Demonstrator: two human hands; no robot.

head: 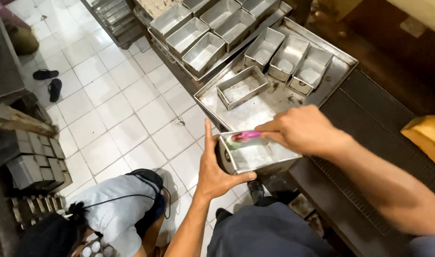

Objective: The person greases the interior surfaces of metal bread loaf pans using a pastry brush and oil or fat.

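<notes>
My left hand (216, 166) grips a rectangular metal loaf tin (255, 154) from its left end, thumb along the bottom edge. Over the tin's top rim my right hand (300, 129) holds a small pink-handled brush (243, 136) whose tip reaches inside the tin. The tin is held in the air in front of a large metal tray (255, 112).
The tray carries several more loaf tins (242, 87); another tray of tins (205, 33) lies behind it. A dark counter (369, 138) with a yellow sponge-like block (429, 135) is to the right. A person (113, 209) crouches on the tiled floor at lower left, beside stacked tins (34, 162).
</notes>
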